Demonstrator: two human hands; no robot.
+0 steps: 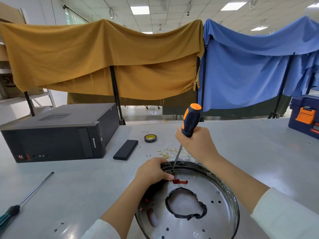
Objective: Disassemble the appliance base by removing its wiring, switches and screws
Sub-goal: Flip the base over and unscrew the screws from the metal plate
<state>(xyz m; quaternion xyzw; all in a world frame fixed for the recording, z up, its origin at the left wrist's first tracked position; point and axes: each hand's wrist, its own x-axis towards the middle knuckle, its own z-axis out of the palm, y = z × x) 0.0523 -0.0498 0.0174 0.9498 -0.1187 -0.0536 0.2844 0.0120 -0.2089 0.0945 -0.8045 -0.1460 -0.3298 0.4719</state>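
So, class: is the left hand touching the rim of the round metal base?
Touching. The head view shows the left hand gripping the metal base at its rim.

Two screwdrivers [189,128] [22,200], one tape roll [150,138].

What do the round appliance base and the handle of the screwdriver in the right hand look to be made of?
Round appliance base: apparently bare sheet metal, silvery, with soft reflections and punched holes; its rim looks dark. Orange-and-black screwdriver handle, gripped by the right hand: probably moulded plastic with a matte, dimpled, rubbery-looking black grip.
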